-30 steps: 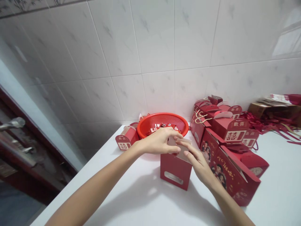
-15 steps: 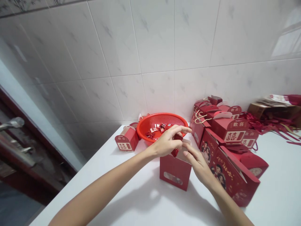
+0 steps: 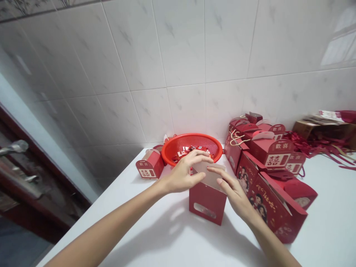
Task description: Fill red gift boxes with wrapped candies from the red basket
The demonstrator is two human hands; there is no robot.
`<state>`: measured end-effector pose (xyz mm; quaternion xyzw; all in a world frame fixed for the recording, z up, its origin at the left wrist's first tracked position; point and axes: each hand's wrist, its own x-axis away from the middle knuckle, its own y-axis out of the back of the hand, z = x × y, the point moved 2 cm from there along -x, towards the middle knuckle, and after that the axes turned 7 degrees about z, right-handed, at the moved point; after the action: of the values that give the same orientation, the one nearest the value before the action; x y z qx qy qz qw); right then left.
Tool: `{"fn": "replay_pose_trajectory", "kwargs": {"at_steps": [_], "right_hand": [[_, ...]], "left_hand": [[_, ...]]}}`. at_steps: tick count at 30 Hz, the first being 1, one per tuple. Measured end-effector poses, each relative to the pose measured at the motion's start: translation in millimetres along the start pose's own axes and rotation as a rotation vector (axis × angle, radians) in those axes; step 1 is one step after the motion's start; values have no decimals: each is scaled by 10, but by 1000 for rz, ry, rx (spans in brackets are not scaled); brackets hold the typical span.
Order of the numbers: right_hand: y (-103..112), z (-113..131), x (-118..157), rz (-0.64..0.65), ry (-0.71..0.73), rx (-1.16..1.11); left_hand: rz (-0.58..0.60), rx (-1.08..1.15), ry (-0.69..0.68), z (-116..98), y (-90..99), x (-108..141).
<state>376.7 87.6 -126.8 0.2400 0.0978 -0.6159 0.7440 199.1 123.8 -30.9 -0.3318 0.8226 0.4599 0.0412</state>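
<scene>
A red gift box (image 3: 208,205) with an oval window stands upright on the white table, its top open. Over the left part of its opening hovers my left hand (image 3: 185,172), fingers stretched and thumb apart, with nothing in it. My right hand (image 3: 233,191) is at the box's right top corner, its fingers extended over the opening and the thumb near the rim. Whether they touch the cardboard I cannot tell. Just behind is a red plastic basket (image 3: 191,139) holding small red wrapped sweets (image 3: 183,151). The inside bottom of the box is hidden.
To the left sits a small red box (image 3: 151,165) with a handle. Several red boxes (image 3: 278,155) and larger gift boxes (image 3: 278,207) crowd the right side. Red ribbons (image 3: 302,142) and a cardboard carton (image 3: 322,129) lie at the far right, against the tiled wall (image 3: 183,107).
My left hand has let go of the red wrapped sweets over the box and moved left, its fingers opening. My right hand and the box have hardly moved.
</scene>
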Motion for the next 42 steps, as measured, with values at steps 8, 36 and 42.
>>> {"fn": "replay_pose_trajectory", "kwargs": {"at_steps": [8, 36, 42], "right_hand": [[-11, 51, 18, -13, -8, 0], [-136, -37, 32, -176, -35, -185], [-142, -20, 33, -168, -54, -223]], "left_hand": [[32, 67, 235, 240, 19, 353], [-185, 309, 189, 421, -256, 460], [-162, 371, 205, 408, -274, 466]]}}
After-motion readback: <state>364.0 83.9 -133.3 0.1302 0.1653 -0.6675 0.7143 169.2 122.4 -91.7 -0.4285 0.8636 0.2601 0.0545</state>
